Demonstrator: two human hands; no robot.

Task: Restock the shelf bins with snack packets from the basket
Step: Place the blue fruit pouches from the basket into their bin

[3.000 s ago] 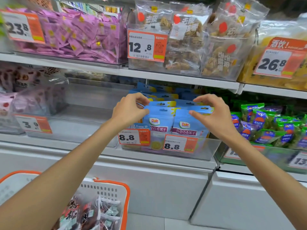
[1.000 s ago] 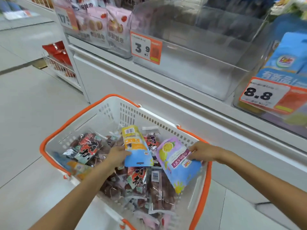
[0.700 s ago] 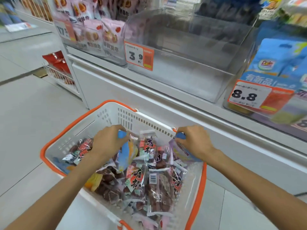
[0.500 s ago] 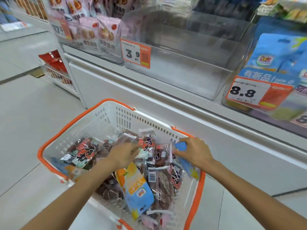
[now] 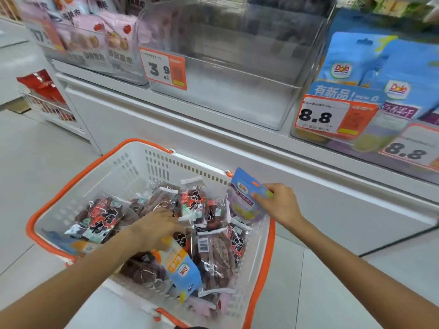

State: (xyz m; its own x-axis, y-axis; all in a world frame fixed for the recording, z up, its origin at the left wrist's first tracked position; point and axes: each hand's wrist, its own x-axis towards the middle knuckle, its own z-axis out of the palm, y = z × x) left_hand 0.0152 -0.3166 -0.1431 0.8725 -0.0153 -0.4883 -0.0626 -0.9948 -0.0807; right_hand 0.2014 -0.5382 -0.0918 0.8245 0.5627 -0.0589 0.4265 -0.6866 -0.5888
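Observation:
A white basket (image 5: 133, 162) with an orange rim stands on the floor below the shelf, full of clear packets of dark red snacks (image 5: 99, 219). My left hand (image 5: 154, 230) is down among them, its thumb and fingers round the top of a blue-and-orange Dole packet (image 5: 181, 268) that lies on the pile. My right hand (image 5: 278, 205) pinches a blue-and-purple Dole packet (image 5: 243, 201) upright at the basket's far right rim. Above stands a clear shelf bin (image 5: 228, 91) with a 3.9 tag.
A bin of blue Dole packets (image 5: 370, 67) with 8.8 tags sits on the shelf at the right. Pink packets (image 5: 111, 36) fill the bin at the left. A low wire rack with red bags (image 5: 40, 89) stands at far left. Grey floor tiles surround the basket.
I turned from the Dole bin down to the basket. My left hand lowered its blue-and-orange packet onto the pile. My right hand raised the blue-and-purple packet at the rim.

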